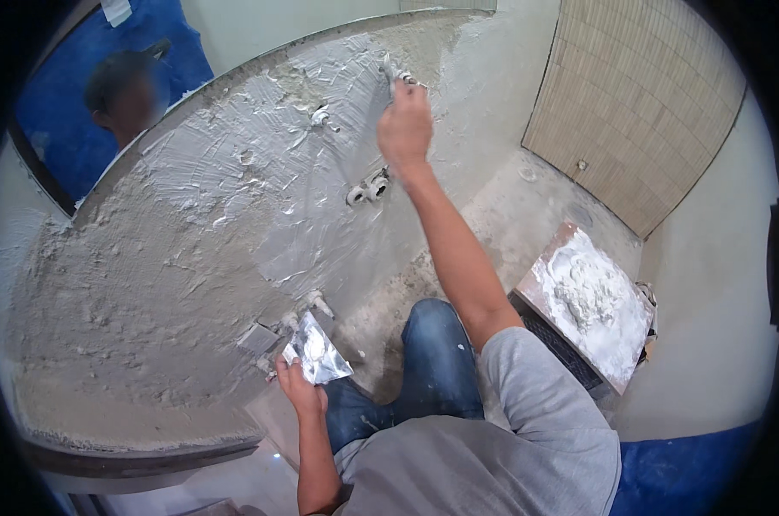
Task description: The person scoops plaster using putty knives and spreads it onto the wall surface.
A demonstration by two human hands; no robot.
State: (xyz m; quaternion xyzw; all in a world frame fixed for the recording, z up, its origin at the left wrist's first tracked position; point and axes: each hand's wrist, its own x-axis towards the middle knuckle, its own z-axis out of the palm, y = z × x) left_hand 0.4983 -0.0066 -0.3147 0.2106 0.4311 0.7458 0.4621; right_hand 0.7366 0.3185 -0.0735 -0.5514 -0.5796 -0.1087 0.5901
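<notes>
My right hand [406, 129] is raised to the upper part of the rough wall [140, 267], its fingers closed around a small putty knife [389, 65]. The blade rests at the wall beside a pipe outlet, and the fist hides most of the handle. Smeared white plaster [260, 138] covers the wall's upper half in ridged strokes. Low on the left, my left hand [301, 391] grips a shiny metal trowel [328, 368] carrying a dab of white plaster. This trowel is held near my knee, in front of pipe fittings [319, 303] at the wall's foot.
White pipe outlets [322, 117] and a paired outlet [368, 189] stick out of the wall. At right, a board [534, 277] heaped with wet plaster [589, 291] sits on a black crate [561, 344]. A person's head [119, 95] shows beyond the wall's top edge, against blue sheeting.
</notes>
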